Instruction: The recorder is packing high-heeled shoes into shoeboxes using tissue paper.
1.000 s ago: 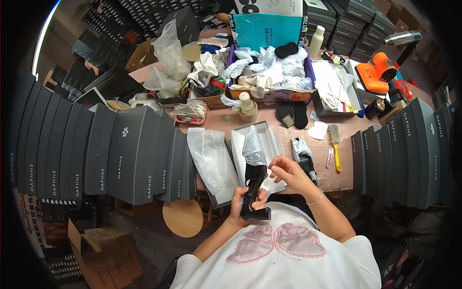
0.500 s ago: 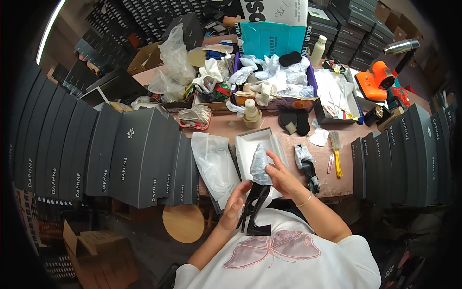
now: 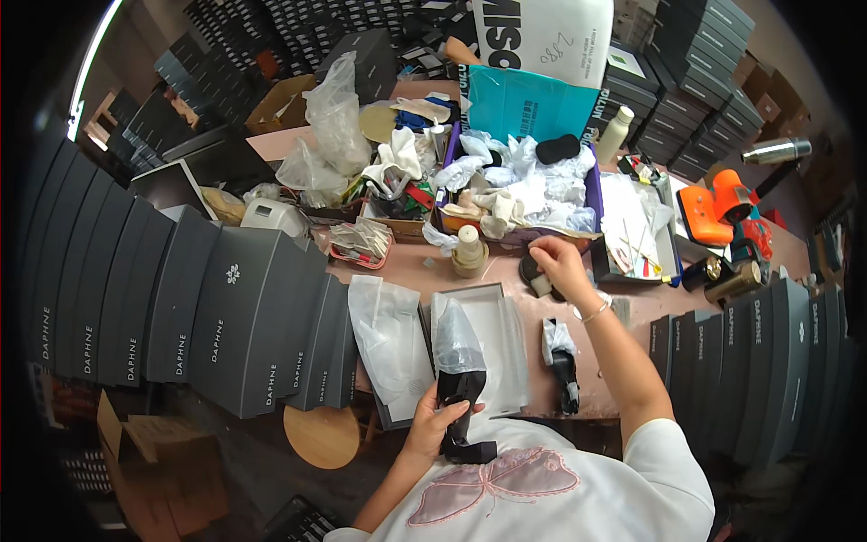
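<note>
My left hand (image 3: 435, 428) is closed round the back part of a black high-heeled shoe (image 3: 462, 388). The shoe's toe, wrapped in pale translucent film (image 3: 457, 334), points away from me over an open shoe box (image 3: 508, 361). My right hand (image 3: 562, 269) is stretched out to the far side, above black pads (image 3: 531, 266) and a small pale sponge block (image 3: 541, 285). Its fingers are bent and drawn together; whatever they may hold is too small or hidden to make out. The second black shoe (image 3: 564, 366), its toe also wrapped, lies on the table right of the box.
Dark shoe boxes line the left (image 3: 244, 316) and right (image 3: 768, 343). A purple-edged box (image 3: 598, 194) of crumpled wrapping stands behind my right hand, with a squat bottle (image 3: 469, 253) nearby. White tissue (image 3: 386, 334) covers the box lid; a wooden stool (image 3: 321, 437) stands below.
My right hand has let go of the shoe's wrapped toe and moved far and right to the black pads. My left hand now grips the shoe alone, slightly nearer and left.
</note>
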### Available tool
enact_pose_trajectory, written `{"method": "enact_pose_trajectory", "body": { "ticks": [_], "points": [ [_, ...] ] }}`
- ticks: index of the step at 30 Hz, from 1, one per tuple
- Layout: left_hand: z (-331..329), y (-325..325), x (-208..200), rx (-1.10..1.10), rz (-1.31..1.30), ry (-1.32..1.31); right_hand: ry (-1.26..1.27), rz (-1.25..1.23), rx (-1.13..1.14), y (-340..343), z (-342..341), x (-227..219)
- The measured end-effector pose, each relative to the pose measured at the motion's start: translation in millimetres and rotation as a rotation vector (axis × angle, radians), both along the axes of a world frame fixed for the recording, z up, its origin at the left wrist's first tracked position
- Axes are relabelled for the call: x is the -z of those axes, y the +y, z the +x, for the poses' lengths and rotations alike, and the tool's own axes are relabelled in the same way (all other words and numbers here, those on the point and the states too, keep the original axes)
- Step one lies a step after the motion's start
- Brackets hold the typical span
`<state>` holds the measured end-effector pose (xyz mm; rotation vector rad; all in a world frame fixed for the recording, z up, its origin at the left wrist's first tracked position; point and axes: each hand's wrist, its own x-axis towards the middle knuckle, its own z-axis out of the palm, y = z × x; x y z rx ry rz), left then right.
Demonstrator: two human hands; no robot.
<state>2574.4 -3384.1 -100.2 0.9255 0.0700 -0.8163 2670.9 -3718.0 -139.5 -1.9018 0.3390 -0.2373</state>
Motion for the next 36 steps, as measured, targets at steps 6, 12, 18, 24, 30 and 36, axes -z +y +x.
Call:
{"method": "enact_pose_trajectory", "body": {
  "ticks": [6, 12, 18, 24, 30, 36],
  "points": [
    [6, -31, 1, -0.15, 0.093, 0.055, -0.119, -0.795, -0.192, -4, 90, 11],
    [23, -41, 0, -0.183, 0.063, 0.054, -0.114, -0.808, -0.193, -34, 148, 50],
    [39, -28, 14, -0.182, -0.033, 0.098, -0.364, -0.083, 0.03, -46, 145, -29],
    [43, -21, 4, -0.216, -0.035, 0.074, -0.443, -0.096, 0.125, -8, 37, -102],
    [36, -21, 2, -0.212, 0.056, 0.001, -0.101, -0.02, -0.309, 27, -51, -113],
    [26, -37, -7, -0.21, 0.126, -0.078, -0.013, 0.009, -0.568, 104, -53, -78]
  ]
}}
